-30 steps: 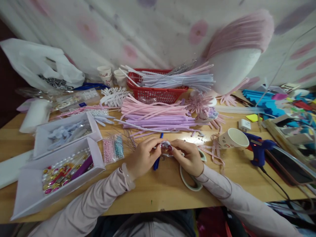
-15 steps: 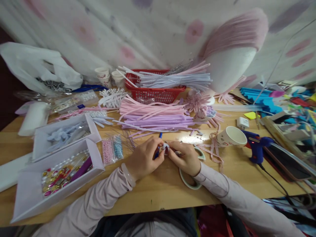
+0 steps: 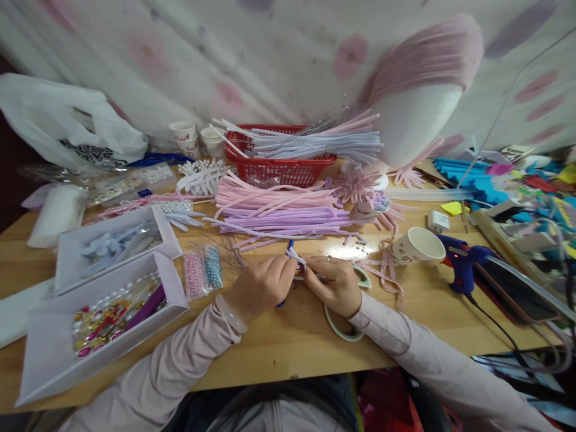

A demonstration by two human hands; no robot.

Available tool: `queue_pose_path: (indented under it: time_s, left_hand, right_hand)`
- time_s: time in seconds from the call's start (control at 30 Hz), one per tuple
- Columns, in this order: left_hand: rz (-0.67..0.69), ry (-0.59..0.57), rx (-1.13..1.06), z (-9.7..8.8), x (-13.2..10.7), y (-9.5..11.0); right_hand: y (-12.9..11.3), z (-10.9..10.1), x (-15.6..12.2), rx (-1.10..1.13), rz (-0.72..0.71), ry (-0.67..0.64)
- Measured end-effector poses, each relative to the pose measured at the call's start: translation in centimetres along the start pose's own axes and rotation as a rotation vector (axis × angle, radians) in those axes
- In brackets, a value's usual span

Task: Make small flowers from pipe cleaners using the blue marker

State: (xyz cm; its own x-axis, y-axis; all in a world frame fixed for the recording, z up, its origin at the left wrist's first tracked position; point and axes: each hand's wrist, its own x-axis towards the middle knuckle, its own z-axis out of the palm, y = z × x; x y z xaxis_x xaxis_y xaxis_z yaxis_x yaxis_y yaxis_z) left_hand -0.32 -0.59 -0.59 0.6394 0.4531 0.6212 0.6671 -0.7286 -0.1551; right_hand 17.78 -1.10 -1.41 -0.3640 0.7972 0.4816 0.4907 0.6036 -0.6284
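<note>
Between my two hands is a small pale blue-white piece of pipe cleaner, bent into a little shape. My left hand pinches it from the left, fingers curled and partly hiding it. From the right, my right hand grips it between thumb and forefinger. A blue pen-like stick lies on the table under my left fingers, its middle covered. Below my right hand rest pale green-handled scissors, their blades mostly hidden.
Pink pipe cleaners and purple ones lie ahead, before a red basket. White boxes with beads and bead packets are left. A paper cup, a blue glue gun and a phone stand right.
My left hand has turned so its back faces up more, fingers closing over the pipe cleaner piece. More of the pale piece now shows above the fingertips. The view has shifted slightly.
</note>
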Motion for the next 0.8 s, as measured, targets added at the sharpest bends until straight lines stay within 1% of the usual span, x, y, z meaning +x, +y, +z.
queue_pose_path:
  time_s: [0.1, 0.2, 0.27, 0.3, 0.33, 0.4, 0.47, 0.5, 0.53, 0.57, 0.6, 0.63, 0.73, 0.8]
  left_hand:
    - [-0.038, -0.037, -0.008, 0.1, -0.2, 0.3]
    - [-0.088, -0.068, -0.045, 0.3, -0.4, 0.6]
    - [-0.144, -0.099, -0.124, 0.4, -0.4, 0.8]
    - [-0.193, -0.119, -0.192, 0.4, -0.4, 0.9]
    - [-0.262, -0.137, -0.283, 0.4, -0.3, 1.0]
    - [-0.464, -0.167, -0.537, 0.4, 0.0, 1.1]
    - [-0.695, -0.2, -0.874, 0.4, 0.4, 0.9]
    - [-0.789, -0.216, -1.045, 0.5, 0.5, 0.8]
    - [-0.855, -0.224, -1.184, 0.6, 0.6, 0.7]
    - [-0.886, -0.227, -1.265, 0.6, 0.7, 0.6]
    - [-0.884, -0.221, -1.276, 0.7, 0.7, 0.5]
    - [-0.859, -0.209, -1.224, 0.7, 0.7, 0.4]
    - [-0.726, -0.199, -0.97, 0.6, 0.5, 0.1]
    - [-0.671, -0.22, -0.884, 0.4, 0.4, 0.0]
  right_hand:
    - [0.1, 0.3, -0.1, -0.054, -0.052, 0.062]
    - [0.0, 0.5, -0.1, -0.104, -0.11, 0.094]
    - [0.0, 0.5, -0.1, -0.123, -0.15, 0.109]
    - [0.0, 0.5, -0.2, -0.131, -0.169, 0.115]
    - [0.1, 0.5, -0.2, -0.144, -0.188, 0.122]
    - [0.2, 0.4, -0.2, -0.194, -0.244, 0.124]
    - [0.4, 0.3, -0.1, -0.275, -0.32, 0.112]
    - [0.5, 0.3, -0.1, -0.311, -0.349, 0.104]
    - [0.5, 0.2, -0.1, -0.33, -0.362, 0.098]
    - [0.6, 0.2, 0.0, -0.329, -0.356, 0.088]
    - [0.6, 0.2, 0.0, -0.305, -0.33, 0.077]
    - [0.6, 0.2, 0.0, -0.263, -0.292, 0.057]
    - [0.4, 0.3, 0.0, -0.118, -0.168, -0.023]
    - [0.1, 0.2, -0.1, -0.043, -0.111, -0.069]
